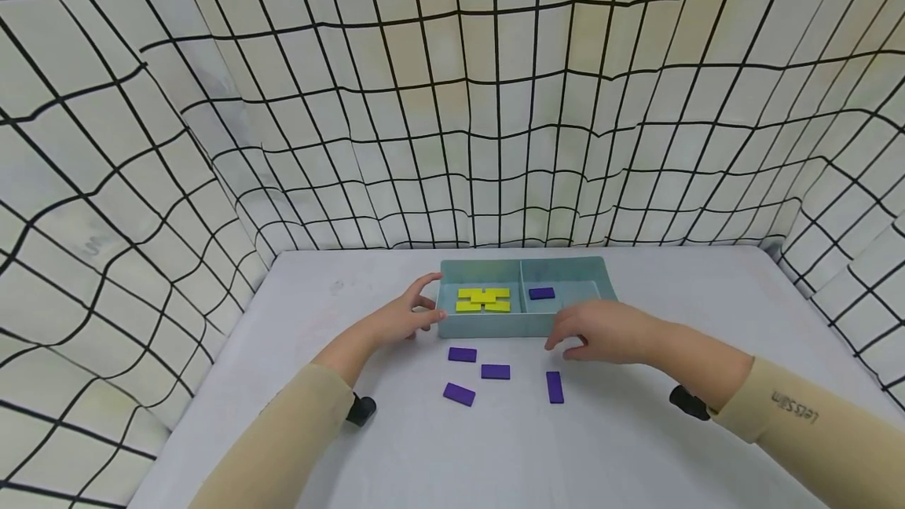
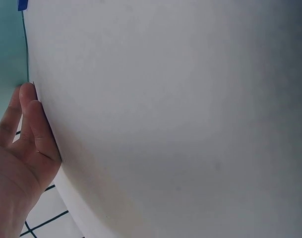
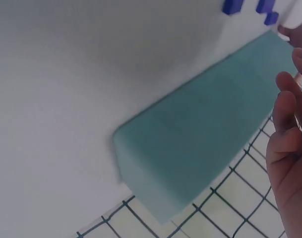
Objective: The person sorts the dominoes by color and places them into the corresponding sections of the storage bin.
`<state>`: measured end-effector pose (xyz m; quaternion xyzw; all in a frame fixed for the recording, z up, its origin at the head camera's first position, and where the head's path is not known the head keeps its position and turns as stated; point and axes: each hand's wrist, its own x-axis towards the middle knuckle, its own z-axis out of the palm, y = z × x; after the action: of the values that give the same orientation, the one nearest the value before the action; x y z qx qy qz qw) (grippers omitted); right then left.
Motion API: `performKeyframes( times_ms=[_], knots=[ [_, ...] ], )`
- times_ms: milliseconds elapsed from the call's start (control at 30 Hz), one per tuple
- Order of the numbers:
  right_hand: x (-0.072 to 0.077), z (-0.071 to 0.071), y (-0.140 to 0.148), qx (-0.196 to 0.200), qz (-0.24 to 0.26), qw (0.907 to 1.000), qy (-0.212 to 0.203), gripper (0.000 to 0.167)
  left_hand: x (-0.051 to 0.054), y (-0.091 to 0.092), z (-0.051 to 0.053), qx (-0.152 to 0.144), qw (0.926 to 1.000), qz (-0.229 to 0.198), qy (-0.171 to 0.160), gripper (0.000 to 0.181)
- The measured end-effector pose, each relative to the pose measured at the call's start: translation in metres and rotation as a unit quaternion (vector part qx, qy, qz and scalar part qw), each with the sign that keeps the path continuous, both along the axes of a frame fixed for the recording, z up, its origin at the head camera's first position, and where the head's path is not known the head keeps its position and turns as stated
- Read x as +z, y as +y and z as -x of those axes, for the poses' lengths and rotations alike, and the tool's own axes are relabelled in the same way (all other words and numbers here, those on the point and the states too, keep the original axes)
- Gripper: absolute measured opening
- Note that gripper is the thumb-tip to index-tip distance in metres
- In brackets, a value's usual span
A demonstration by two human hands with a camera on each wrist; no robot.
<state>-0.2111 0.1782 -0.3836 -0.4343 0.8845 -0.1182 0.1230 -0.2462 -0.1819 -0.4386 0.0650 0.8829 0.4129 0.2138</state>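
Observation:
A teal two-compartment box point(image 1: 526, 326) stands near the table's back. Several yellow blocks point(image 1: 484, 298) lie in its left compartment, one purple block point(image 1: 541, 293) in its right. The left hand point(image 1: 406, 314) touches the box's left end with spread fingers; the left wrist view shows this hand point(image 2: 29, 144) beside the teal wall point(image 2: 7, 59). Over the front right of the box hovers the right hand point(image 1: 601, 330), fingers bent loosely, nothing seen in them; the right wrist view shows it point(image 3: 292, 134) by the box point(image 3: 195, 119). In front lie a purple block point(image 1: 555, 387) and several others point(image 1: 496, 371).
White table point(image 1: 481, 454) under everything. Black-lined white netting or cloth point(image 1: 495, 116) rises behind and at both sides. A black wrist device shows below each hand, on the left point(image 1: 361, 411) and the right point(image 1: 689, 403).

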Motion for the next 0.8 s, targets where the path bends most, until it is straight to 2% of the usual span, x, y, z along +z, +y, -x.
performKeyframes(
  times_ms=[267, 467, 800],
  knots=[
    [-0.021, -0.011, -0.004, 0.043, -0.018, 0.9989, -0.008, 0.024, 0.002, 0.002, 0.0, 0.005, 1.0, -0.002, -0.005, 0.075],
    [-0.034, -0.014, -0.006, 0.057, -0.03, 0.9978, -0.019, 0.027, 0.001, 0.003, 0.001, 0.006, 1.0, 0.004, -0.003, 0.075],
    [-0.042, -0.016, -0.007, 0.073, -0.053, 0.9959, 0.007, 0.024, 0.002, 0.002, 0.0, 0.006, 1.0, 0.005, -0.004, 0.075]
  ],
)
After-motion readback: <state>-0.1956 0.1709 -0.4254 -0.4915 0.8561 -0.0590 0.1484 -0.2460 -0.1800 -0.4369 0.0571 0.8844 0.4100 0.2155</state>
